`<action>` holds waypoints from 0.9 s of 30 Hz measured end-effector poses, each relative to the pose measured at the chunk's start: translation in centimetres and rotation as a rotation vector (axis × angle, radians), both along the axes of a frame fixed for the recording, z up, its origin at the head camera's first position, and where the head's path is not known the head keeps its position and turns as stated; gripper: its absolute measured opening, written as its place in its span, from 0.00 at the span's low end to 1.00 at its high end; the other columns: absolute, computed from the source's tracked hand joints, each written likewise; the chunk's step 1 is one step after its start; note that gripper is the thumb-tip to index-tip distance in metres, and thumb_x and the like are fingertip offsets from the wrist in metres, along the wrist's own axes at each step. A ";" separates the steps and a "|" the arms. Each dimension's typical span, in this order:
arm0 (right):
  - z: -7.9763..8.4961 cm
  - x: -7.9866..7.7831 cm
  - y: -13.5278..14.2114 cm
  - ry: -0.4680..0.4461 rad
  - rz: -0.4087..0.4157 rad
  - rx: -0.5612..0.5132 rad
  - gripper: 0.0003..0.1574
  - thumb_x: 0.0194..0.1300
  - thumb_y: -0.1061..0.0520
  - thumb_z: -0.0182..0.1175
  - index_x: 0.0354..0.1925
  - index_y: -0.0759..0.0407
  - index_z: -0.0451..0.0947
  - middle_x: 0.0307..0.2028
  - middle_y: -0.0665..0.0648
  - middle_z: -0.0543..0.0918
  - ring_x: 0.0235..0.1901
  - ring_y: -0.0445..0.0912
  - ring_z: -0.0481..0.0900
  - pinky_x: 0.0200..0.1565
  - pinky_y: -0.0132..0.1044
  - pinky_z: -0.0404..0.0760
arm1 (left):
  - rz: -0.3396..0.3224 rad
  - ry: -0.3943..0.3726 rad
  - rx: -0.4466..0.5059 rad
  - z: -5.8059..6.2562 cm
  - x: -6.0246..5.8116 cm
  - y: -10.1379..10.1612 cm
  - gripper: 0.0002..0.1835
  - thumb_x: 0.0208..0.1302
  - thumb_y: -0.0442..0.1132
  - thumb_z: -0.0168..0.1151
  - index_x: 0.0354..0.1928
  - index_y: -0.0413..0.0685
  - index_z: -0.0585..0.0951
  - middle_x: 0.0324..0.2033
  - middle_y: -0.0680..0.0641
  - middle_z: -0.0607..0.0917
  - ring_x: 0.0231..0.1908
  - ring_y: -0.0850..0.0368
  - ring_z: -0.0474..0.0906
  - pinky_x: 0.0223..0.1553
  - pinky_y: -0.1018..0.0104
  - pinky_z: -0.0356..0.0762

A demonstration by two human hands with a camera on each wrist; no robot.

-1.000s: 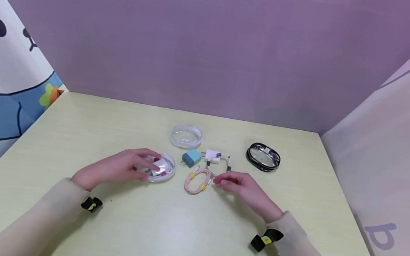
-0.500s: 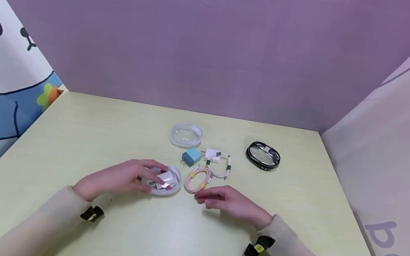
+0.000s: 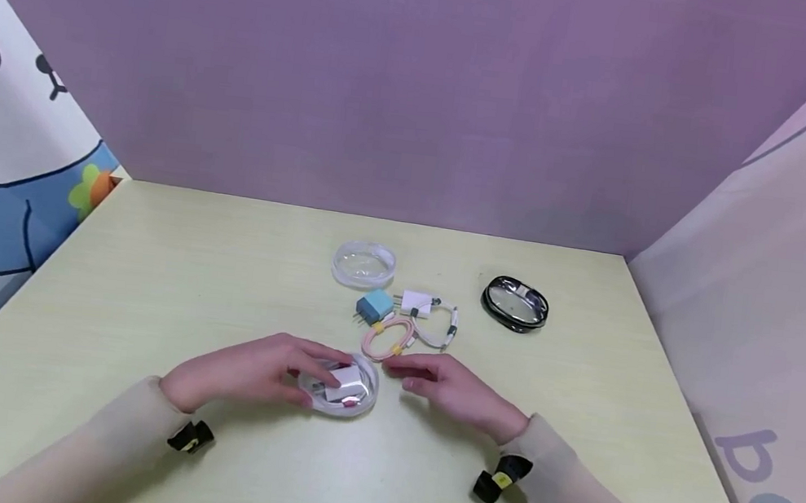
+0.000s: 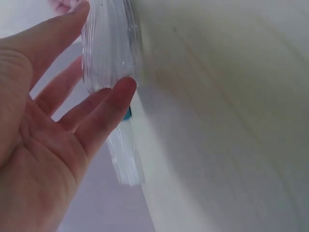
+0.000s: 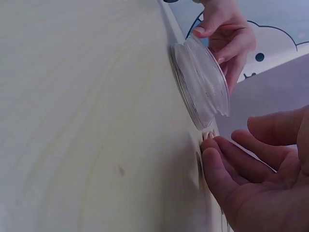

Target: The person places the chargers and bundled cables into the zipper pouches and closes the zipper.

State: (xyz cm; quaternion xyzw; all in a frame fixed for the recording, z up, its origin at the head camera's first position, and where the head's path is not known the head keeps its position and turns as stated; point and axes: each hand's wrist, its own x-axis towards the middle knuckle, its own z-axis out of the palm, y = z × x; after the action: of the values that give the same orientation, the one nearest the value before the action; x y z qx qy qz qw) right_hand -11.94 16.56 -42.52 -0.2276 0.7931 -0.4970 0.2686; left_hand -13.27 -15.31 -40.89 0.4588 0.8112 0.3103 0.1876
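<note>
My left hand (image 3: 261, 372) grips the left side of a round clear case (image 3: 370, 396), thumb and fingers spread about its edge. A white charger (image 3: 343, 383) shows through its lid. In the left wrist view the case's ribbed clear side (image 4: 110, 48) stands between thumb and fingers. My right hand (image 3: 458, 392) has its fingers extended, the fingertips right at the near edge of a coiled pink cable (image 3: 397, 350) with yellow ties. Just behind the coil are a blue charger (image 3: 375, 306), a white charger plug (image 3: 415, 303) and a looped white cable (image 3: 454, 322).
Another round clear case (image 3: 361, 281) stands farther back on the pale table (image 3: 225, 257). To the right lies a black-rimmed round case (image 3: 513, 322). A purple backdrop (image 3: 389, 102) rises behind the table, with printed cloths at both sides.
The left hand has slid the clear case rightward and nearer. The right hand has moved left along the cables, and the pink coil has shifted back a little, beside the blue charger.
</note>
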 end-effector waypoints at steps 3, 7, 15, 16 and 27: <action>-0.3 -0.2 -0.1 0.004 -0.005 -0.020 0.26 0.72 0.67 0.52 0.67 0.58 0.73 0.60 0.53 0.80 0.61 0.48 0.76 0.64 0.43 0.70 | -0.013 0.026 -0.004 0.0 0.1 0.6 0.21 0.60 0.34 0.72 0.56 0.53 0.85 0.66 0.51 0.75 0.63 0.52 0.73 0.55 0.62 0.77; -0.5 -0.4 -0.4 0.040 -0.023 0.002 0.28 0.70 0.70 0.53 0.66 0.55 0.74 0.54 0.48 0.84 0.56 0.43 0.79 0.61 0.39 0.73 | -0.024 0.047 0.007 -0.1 0.2 1.3 0.20 0.60 0.34 0.72 0.55 0.53 0.85 0.66 0.50 0.75 0.63 0.52 0.73 0.56 0.61 0.76; -0.4 -0.8 -1.2 0.129 -0.051 0.041 0.24 0.68 0.66 0.60 0.60 0.53 0.80 0.50 0.47 0.85 0.50 0.43 0.80 0.54 0.40 0.78 | -0.022 0.077 -0.016 -0.3 0.3 1.8 0.20 0.61 0.36 0.71 0.56 0.55 0.85 0.67 0.53 0.74 0.65 0.54 0.70 0.61 0.56 0.73; -0.5 -0.8 -1.3 0.138 -0.055 0.043 0.23 0.68 0.66 0.60 0.59 0.53 0.81 0.49 0.48 0.85 0.50 0.43 0.81 0.54 0.40 0.78 | -0.020 0.076 -0.023 -0.3 0.3 1.8 0.20 0.61 0.36 0.71 0.56 0.56 0.85 0.67 0.54 0.73 0.65 0.54 0.70 0.61 0.55 0.72; -0.6 -1.0 -1.5 0.188 -0.076 0.069 0.23 0.65 0.69 0.61 0.55 0.53 0.83 0.47 0.47 0.85 0.47 0.42 0.81 0.51 0.40 0.79 | -0.025 0.042 -0.044 -0.3 0.2 2.6 0.20 0.62 0.37 0.70 0.57 0.58 0.84 0.69 0.59 0.71 0.67 0.57 0.67 0.65 0.55 0.68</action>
State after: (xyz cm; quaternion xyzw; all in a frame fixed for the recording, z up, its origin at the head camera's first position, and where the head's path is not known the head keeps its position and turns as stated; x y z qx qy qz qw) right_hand -12.98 15.05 -43.13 -0.2335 0.8395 -0.4558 0.1818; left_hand -13.07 -12.72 -41.15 0.4713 0.8157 0.2802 0.1845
